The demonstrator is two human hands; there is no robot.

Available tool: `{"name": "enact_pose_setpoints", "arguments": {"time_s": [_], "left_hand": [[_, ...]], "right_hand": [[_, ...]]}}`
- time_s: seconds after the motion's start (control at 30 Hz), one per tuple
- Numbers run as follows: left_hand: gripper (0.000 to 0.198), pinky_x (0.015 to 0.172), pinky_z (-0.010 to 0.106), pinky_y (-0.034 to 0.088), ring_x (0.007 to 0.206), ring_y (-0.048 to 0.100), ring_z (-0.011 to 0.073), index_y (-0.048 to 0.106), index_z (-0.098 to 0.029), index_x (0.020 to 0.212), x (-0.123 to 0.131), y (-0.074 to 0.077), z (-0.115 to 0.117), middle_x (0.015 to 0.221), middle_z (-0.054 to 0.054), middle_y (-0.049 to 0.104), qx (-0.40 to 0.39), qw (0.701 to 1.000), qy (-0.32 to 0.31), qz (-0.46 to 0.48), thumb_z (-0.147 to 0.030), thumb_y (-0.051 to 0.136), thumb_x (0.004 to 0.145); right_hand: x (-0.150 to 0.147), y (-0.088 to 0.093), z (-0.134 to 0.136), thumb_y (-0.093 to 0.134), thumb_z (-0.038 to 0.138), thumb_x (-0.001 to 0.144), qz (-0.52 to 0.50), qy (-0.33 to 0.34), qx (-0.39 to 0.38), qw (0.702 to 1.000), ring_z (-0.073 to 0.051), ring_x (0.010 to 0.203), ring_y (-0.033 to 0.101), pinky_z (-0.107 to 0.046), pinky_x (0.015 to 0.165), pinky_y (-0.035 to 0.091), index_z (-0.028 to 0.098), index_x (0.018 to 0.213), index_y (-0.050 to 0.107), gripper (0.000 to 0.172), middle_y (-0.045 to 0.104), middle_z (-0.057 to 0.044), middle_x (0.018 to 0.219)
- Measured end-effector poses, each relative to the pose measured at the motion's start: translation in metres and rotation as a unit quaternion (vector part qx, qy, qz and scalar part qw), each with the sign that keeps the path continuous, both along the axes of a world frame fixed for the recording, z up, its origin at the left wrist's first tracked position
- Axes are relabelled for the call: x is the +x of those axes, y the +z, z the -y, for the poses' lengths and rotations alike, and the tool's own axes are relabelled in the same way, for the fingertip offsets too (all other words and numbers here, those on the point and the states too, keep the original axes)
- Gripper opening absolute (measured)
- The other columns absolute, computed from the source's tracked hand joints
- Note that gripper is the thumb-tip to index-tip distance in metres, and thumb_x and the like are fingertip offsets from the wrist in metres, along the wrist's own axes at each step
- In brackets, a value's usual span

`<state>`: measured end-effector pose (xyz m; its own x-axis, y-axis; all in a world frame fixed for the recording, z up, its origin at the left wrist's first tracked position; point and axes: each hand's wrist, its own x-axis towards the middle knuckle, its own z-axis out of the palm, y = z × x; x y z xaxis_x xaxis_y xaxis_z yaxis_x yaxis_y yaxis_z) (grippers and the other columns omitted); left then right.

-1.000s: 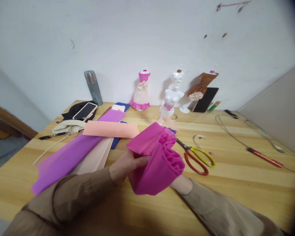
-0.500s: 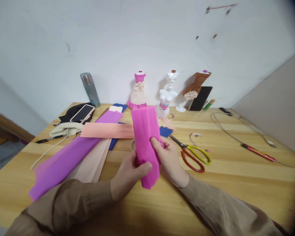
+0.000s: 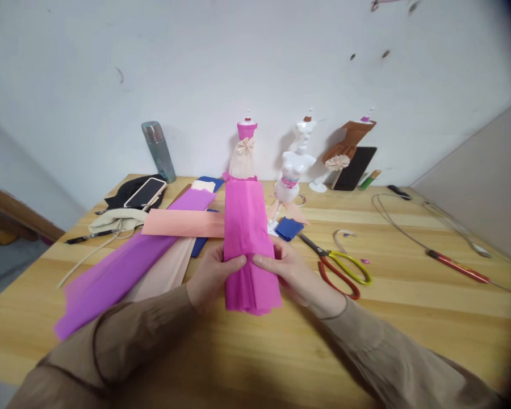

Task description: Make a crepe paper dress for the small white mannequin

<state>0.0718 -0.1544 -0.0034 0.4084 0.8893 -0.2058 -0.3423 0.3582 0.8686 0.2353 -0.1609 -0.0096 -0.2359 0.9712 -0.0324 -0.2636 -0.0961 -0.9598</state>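
A folded strip of bright pink crepe paper (image 3: 246, 221) is held up over the table between both hands. My left hand (image 3: 215, 272) grips its left edge, thumb pressed on the front. From the right edge my right hand (image 3: 293, 272) grips it the same way, and the two thumb tips nearly meet at the middle. The fingers behind the paper are hidden. Just beyond it stands a small mannequin in a pink and cream paper dress (image 3: 243, 156). To its right are a bare white mannequin (image 3: 296, 167) and one in a brown paper dress (image 3: 351, 139).
Scissors (image 3: 332, 261) lie right of my right hand, beside a blue paper piece (image 3: 289, 228). Peach (image 3: 183, 223) and purple paper strips (image 3: 123, 272) spread left. A phone (image 3: 145, 193), a bottle (image 3: 159, 150) and a red glue gun-like stick with a cord (image 3: 457, 266) are farther out.
The pink crepe paper has been turned more upright and squared toward me. My hands have shifted to opposite edges, thumbs now close together. The view has moved slightly.
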Motion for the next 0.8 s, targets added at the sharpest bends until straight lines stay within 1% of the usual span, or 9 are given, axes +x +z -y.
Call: {"name": "enact_pose_setpoints", "arguments": {"time_s": [0.13,0.23,0.37,0.47,0.53,0.57,0.6,0.7,0.8], "left_hand": [[0.042,0.087,0.037,0.047,0.096,0.064,0.0259,0.068,-0.013,0.102,0.001,-0.002,-0.001,0.102,0.011,0.071,0.051,0.997,0.032,-0.044,-0.036,0.082,0.069],[0.037,0.082,0.035,0.047,0.091,0.063,0.0241,0.068,-0.014,0.099,0.001,-0.002,-0.003,0.098,0.010,0.070,0.116,0.987,0.042,-0.102,-0.039,0.077,0.073],[0.030,0.071,0.031,0.044,0.078,0.060,0.0221,0.070,-0.014,0.081,-0.011,0.015,-0.014,0.081,0.006,0.069,0.215,0.952,-0.061,-0.211,-0.044,0.069,0.079],[0.032,0.081,0.032,0.043,0.087,0.060,0.0237,0.072,-0.016,0.082,-0.035,0.035,-0.039,0.088,0.006,0.070,0.315,0.890,-0.113,-0.309,-0.043,0.055,0.088],[0.020,0.091,0.033,0.041,0.098,0.059,0.0261,0.072,-0.018,0.090,-0.056,0.042,-0.062,0.098,0.007,0.070,0.360,0.813,-0.055,-0.455,-0.034,0.063,0.082],[0.020,0.098,0.037,0.037,0.107,0.056,0.0292,0.071,-0.018,0.092,-0.067,0.042,-0.073,0.105,0.009,0.069,0.354,0.773,-0.043,-0.525,-0.028,0.068,0.075],[0.021,0.104,0.042,0.033,0.113,0.053,0.0322,0.069,-0.017,0.089,-0.076,0.040,-0.084,0.108,0.011,0.067,0.325,0.753,-0.041,-0.570,-0.022,0.072,0.069],[0.010,0.109,0.057,0.022,0.122,0.045,0.0410,0.063,-0.012,0.070,-0.096,0.025,-0.104,0.104,0.019,0.065,0.281,0.761,-0.022,-0.584,-0.009,0.072,0.066],[0.008,0.108,0.057,0.029,0.122,0.047,0.0385,0.066,-0.010,0.080,-0.097,0.012,-0.108,0.108,0.018,0.064,0.247,0.808,0.001,-0.535,-0.012,0.071,0.074]], "right_hand": [[0.003,-0.005,-0.001,0.081,0.037,0.069,0.055,-0.031,0.019,0.998,-0.022,0.083,0.065,-0.037,0.080,0.050,0.020,0.091,0.070,0.030,0.073,-0.004,0.091],[0.002,-0.005,0.000,0.080,0.036,0.069,0.049,-0.031,0.012,0.998,-0.024,0.088,0.066,-0.039,0.084,0.050,0.021,0.095,0.070,0.031,0.074,-0.004,0.096],[0.002,-0.004,0.000,0.079,0.027,0.064,0.030,-0.029,-0.034,0.999,-0.021,0.076,0.066,-0.037,0.077,0.051,0.020,0.090,0.069,0.029,0.074,-0.002,0.085],[0.004,-0.001,0.000,0.077,0.020,0.061,0.013,-0.043,-0.078,0.996,-0.018,0.066,0.063,-0.032,0.067,0.049,0.020,0.086,0.068,0.027,0.072,0.000,0.076],[0.003,0.002,0.000,0.076,0.018,0.059,-0.003,-0.052,-0.096,0.994,-0.018,0.065,0.063,-0.032,0.067,0.048,0.019,0.087,0.067,0.029,0.071,0.001,0.075],[0.002,0.003,0.000,0.076,0.017,0.059,-0.011,-0.054,-0.101,0.993,-0.018,0.066,0.063,-0.032,0.068,0.049,0.019,0.088,0.067,0.031,0.071,0.001,0.075],[0.002,0.004,0.001,0.076,0.017,0.059,-0.018,-0.052,-0.105,0.993,-0.019,0.067,0.064,-0.033,0.069,0.049,0.019,0.089,0.067,0.032,0.072,0.000,0.076],[-0.002,0.003,0.003,0.076,0.017,0.059,-0.032,-0.036,-0.120,0.992,-0.020,0.067,0.065,-0.034,0.069,0.050,0.019,0.089,0.067,0.031,0.073,-0.001,0.077],[-0.004,0.000,0.005,0.075,0.017,0.060,-0.041,-0.018,-0.136,0.990,-0.020,0.068,0.065,-0.034,0.068,0.050,0.019,0.090,0.066,0.032,0.074,-0.002,0.080]]}}
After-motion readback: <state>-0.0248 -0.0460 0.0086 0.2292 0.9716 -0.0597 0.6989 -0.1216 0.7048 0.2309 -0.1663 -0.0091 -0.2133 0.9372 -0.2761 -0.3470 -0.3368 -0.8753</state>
